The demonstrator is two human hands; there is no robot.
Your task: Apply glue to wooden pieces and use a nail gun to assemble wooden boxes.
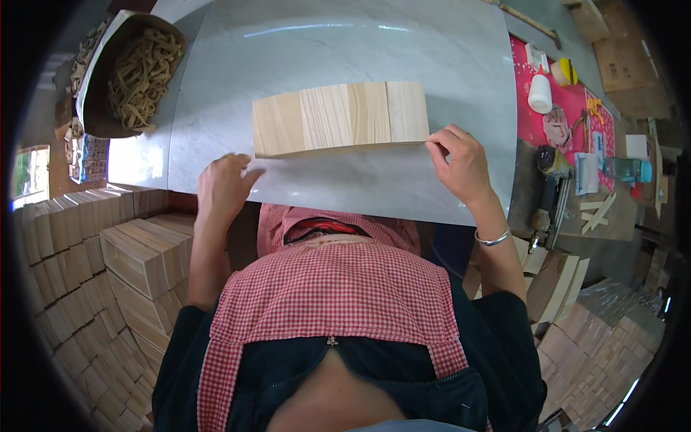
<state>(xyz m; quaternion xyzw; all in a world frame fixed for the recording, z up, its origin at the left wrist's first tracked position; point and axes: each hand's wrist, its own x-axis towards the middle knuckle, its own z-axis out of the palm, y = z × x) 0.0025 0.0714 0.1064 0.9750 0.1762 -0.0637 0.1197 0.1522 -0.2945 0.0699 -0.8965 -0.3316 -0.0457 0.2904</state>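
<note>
A row of several pale wooden blocks [335, 115] stands side by side on the grey marbled table, their grain differing from piece to piece. My left hand [224, 183] is by the row's near left corner, thumb and fingers apart, with nothing held. At the opposite end, my right hand [462, 162] has bent fingers and thumb closed at the near right corner of the row. How firmly it grips there cannot be seen.
A box [97, 79] of tan rubber bands stands at the left. Stacked wooden blocks [137, 252] fill the lower left. To the right, a red cloth [527, 129] bears a white glue bottle [540, 93] and yellow tape [563, 71]; a power tool [551, 180] lies nearer.
</note>
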